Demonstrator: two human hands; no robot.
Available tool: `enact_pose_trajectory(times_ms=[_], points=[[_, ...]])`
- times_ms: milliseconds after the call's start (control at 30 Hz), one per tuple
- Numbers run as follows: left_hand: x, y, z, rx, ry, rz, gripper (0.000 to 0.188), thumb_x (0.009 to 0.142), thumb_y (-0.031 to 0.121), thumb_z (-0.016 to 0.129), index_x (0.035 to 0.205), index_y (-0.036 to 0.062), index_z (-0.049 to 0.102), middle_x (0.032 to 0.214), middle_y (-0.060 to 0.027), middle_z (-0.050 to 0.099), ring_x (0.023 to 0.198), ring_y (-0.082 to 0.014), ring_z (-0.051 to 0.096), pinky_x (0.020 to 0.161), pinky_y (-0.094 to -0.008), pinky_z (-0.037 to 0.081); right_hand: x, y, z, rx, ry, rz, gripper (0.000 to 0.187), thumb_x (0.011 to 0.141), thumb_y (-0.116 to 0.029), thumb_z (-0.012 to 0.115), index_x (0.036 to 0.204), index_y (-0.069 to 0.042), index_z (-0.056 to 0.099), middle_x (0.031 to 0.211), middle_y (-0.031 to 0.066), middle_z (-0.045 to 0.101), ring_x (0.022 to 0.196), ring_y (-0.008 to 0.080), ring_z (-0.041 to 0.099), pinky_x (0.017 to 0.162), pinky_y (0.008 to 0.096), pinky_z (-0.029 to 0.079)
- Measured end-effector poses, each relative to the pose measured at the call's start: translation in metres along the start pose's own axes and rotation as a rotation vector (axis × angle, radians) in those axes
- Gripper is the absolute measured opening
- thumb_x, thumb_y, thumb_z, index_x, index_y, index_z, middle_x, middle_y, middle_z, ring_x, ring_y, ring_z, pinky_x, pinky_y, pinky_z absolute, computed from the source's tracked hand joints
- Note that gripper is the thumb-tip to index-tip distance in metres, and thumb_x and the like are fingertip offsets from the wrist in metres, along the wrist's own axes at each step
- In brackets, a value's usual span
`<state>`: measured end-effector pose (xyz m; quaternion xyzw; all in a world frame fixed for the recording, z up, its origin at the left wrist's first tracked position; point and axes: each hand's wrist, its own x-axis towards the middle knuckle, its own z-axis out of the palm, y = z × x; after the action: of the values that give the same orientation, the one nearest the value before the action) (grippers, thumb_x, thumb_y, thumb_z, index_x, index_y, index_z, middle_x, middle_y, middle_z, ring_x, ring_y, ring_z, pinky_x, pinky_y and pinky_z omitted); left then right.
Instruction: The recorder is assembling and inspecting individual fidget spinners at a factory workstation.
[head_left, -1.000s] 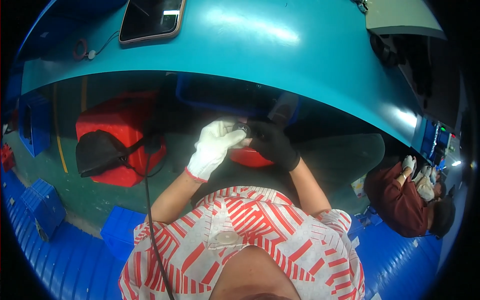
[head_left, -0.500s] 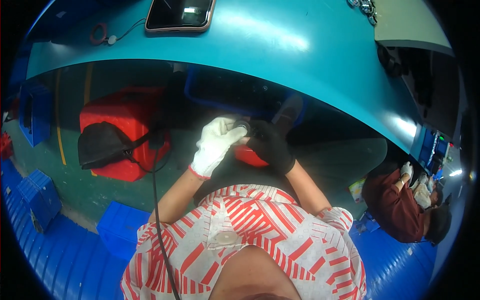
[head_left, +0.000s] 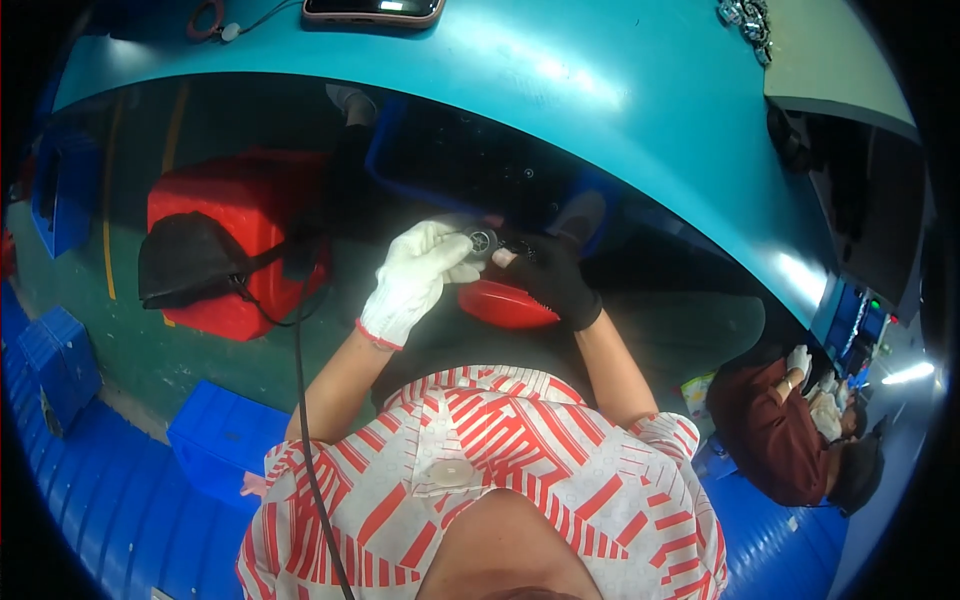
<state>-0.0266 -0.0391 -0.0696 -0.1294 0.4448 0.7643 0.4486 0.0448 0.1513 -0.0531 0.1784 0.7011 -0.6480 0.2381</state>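
Observation:
A small round dark part (head_left: 482,242) with a pale spoked face is pinched between the thumb and fingers of my left hand (head_left: 412,272), which wears a white knit glove with a red cuff. Close against its right side is my right hand (head_left: 550,275), in a black glove that leaves the thumb tip bare. The right fingers are curled; dark glove on dark background hides what they grip. Just below both hands, a red bowl-like container (head_left: 508,306) shows between my forearms.
A teal table (head_left: 560,80) curves ahead, bearing a phone (head_left: 375,12) and shiny metal pieces (head_left: 748,28). Beneath it stands a blue bin (head_left: 385,165). To the left are a red box (head_left: 185,190) with a black bag (head_left: 190,262) and blue crates (head_left: 230,435). A person (head_left: 765,420) sits at right.
My head view has shifted, so the table sits higher in the picture. My left hand has turned the round part so its spoked face shows; more of the red container is visible.

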Motion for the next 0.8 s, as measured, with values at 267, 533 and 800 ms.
enact_pose_trajectory(times_ms=[267, 533, 800], points=[[-0.007, -0.009, 0.028, 0.090, -0.011, 0.044, 0.031, 0.086, -0.001, 0.057, 0.113, -0.0126, 0.048, 0.098, -0.0195, 0.062, 0.080, -0.0232, 0.068, 0.071, -0.0288, 0.058, -0.018, 0.006, 0.009, -0.131, 0.179, -0.400, 0.029, 0.086, -0.011, 0.063, 0.112, 0.001, 0.059, 0.089, 0.0130, 0.062, 0.078, 0.0190, 0.059, 0.068, 0.0294, 0.046], [-0.008, -0.008, 0.040, 0.242, -0.081, 0.054, 0.035, 0.085, -0.004, 0.057, 0.117, -0.0124, 0.048, 0.098, -0.0199, 0.064, 0.080, -0.0218, 0.068, 0.073, -0.0271, 0.057, -0.033, 0.006, 0.008, -0.279, 0.343, -0.534, 0.047, 0.078, -0.008, 0.070, 0.122, -0.002, 0.054, 0.099, 0.0161, 0.061, 0.090, 0.0282, 0.062, 0.076, 0.0324, 0.050], [-0.027, 0.005, 0.046, 0.400, 0.028, 0.293, 0.042, 0.090, 0.013, 0.057, 0.125, -0.0096, 0.047, 0.097, -0.0151, 0.064, 0.083, -0.0187, 0.065, 0.074, -0.0285, 0.053, -0.034, 0.025, 0.009, 0.820, -0.009, -0.132, 0.043, 0.096, -0.032, 0.051, 0.123, 0.001, 0.054, 0.102, 0.0071, 0.062, 0.080, 0.0139, 0.059, 0.070, 0.0270, 0.049]])
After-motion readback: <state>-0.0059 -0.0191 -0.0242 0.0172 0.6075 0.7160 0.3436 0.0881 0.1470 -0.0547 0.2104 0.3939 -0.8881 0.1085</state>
